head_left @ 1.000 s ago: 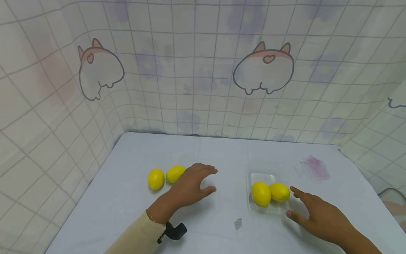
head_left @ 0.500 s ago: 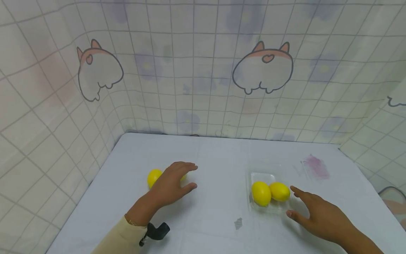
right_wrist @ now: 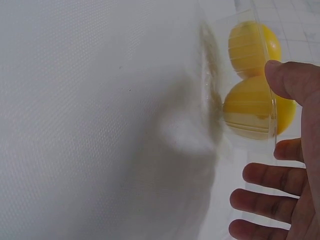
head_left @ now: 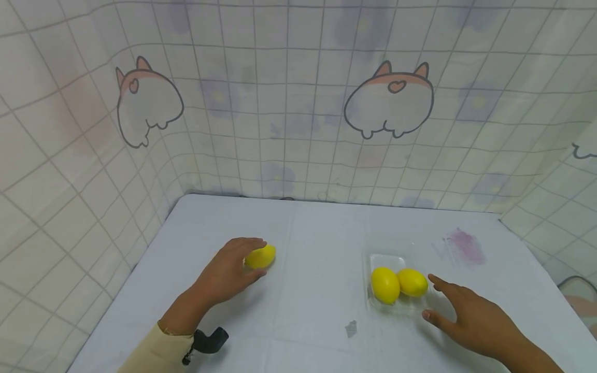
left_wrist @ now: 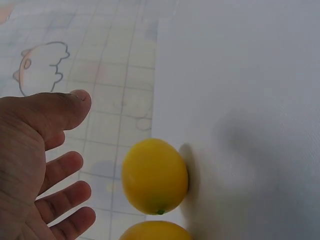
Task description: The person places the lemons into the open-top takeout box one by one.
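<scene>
Nearest the camera, just right of the tray [head_left: 394,306], the right hand [head_left: 471,321] rests on the table [head_left: 317,311], fingers spread and straight, thumb by the tray's near corner, holding nothing. Inside the tray two lemons [head_left: 385,284] lie touching side by side. Well left of the tray, the left hand [head_left: 224,274] hovers with fingers apart over a loose lemon [head_left: 261,256], not closed on it; a second lemon [left_wrist: 155,231] lies touching that one. Beyond stands a tiled backdrop [head_left: 298,103].
</scene>
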A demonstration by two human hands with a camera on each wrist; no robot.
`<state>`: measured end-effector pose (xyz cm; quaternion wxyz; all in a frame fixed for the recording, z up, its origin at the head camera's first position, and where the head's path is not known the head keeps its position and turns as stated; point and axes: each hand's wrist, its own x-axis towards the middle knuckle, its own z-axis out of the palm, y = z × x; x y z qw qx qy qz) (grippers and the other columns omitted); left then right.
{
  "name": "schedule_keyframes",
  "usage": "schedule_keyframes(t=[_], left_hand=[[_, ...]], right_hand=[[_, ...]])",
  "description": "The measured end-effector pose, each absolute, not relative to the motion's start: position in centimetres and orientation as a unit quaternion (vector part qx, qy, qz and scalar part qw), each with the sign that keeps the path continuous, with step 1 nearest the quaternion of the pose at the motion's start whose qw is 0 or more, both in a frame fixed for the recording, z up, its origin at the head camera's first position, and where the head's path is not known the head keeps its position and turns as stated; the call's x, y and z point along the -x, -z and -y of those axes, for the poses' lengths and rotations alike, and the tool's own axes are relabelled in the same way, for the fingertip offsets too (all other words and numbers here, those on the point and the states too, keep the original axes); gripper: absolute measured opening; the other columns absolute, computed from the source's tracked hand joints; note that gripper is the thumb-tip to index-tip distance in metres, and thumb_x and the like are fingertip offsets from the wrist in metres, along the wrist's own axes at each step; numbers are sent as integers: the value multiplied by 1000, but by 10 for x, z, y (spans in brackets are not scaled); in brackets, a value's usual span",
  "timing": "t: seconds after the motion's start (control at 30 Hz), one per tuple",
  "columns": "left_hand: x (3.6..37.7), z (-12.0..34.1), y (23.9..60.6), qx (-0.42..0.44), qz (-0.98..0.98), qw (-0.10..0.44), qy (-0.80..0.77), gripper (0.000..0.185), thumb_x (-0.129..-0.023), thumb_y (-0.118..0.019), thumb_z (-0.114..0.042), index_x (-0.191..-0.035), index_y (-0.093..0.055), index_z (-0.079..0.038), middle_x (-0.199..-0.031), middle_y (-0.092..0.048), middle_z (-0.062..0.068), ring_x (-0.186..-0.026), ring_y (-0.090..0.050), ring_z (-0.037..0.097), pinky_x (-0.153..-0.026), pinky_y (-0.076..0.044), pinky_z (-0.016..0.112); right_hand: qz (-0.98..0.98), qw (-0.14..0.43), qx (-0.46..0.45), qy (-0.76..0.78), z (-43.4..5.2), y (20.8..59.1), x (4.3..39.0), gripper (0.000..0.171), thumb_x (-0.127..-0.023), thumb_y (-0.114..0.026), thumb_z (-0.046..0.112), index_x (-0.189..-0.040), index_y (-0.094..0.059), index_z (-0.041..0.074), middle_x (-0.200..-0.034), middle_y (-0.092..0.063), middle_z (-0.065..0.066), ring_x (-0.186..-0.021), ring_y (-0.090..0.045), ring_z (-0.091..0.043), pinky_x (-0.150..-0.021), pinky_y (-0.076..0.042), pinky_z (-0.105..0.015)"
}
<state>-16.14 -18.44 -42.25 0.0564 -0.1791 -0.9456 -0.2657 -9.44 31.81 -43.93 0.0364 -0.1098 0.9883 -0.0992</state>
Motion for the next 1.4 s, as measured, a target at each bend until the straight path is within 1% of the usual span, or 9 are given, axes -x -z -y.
schedule_keyframes(t=[0.2,0.43,0.57,0.77,0.97,1.17,1.4], left_hand=[[160,200,424,176,946,62,264,59,-87,-85,-26,-140,-62,-15,-144,-58,3,-137,-47,29,-112,-40,54],[162,215,426,152,950,52,266,61,-88,-83,-28,-142,-59,-14,-146,-56,6,-138,-44,32,-113,-37,57],[161,223,428,145,949,50,277,61,-88,-83,-25,-143,-59,-12,-147,-55,9,-138,-44,36,-113,-36,59],[164,236,436,109,953,27,282,66,-87,-84,-26,-145,-56,-14,-151,-50,11,-142,-40,37,-115,-33,60],[168,250,446,104,954,13,281,70,-87,-84,-25,-149,-52,-13,-154,-48,13,-142,-39,39,-114,-33,61],[171,259,452,101,951,-13,291,79,-87,-84,-26,-155,-44,-16,-158,-42,13,-145,-36,40,-115,-31,63],[172,262,456,118,948,-35,295,78,-86,-85,-28,-153,-48,-15,-156,-46,10,-145,-37,39,-115,-31,63]], right_hand=[[-989,33,109,99,-319,440,94,93,-87,-58,77,-152,-48,12,-134,-63,-20,-118,-60,-45,-81,-53,-66],[-988,29,108,106,-317,439,91,92,-87,-59,76,-152,-48,12,-135,-63,-19,-119,-60,-44,-82,-53,-66],[-988,29,108,107,-317,439,91,91,-88,-60,75,-152,-48,12,-134,-63,-19,-119,-60,-44,-83,-53,-66],[-988,28,110,104,-318,439,92,91,-88,-60,75,-152,-48,12,-134,-63,-19,-118,-60,-44,-82,-53,-66],[-988,32,111,101,-317,438,93,92,-87,-60,76,-151,-49,11,-133,-63,-20,-117,-61,-44,-82,-53,-66],[-988,36,109,100,-317,438,94,93,-87,-58,77,-152,-48,10,-134,-63,-19,-118,-60,-45,-80,-54,-66],[-989,38,109,97,-317,439,95,94,-87,-58,78,-152,-48,11,-134,-63,-20,-118,-60,-46,-80,-54,-67]])
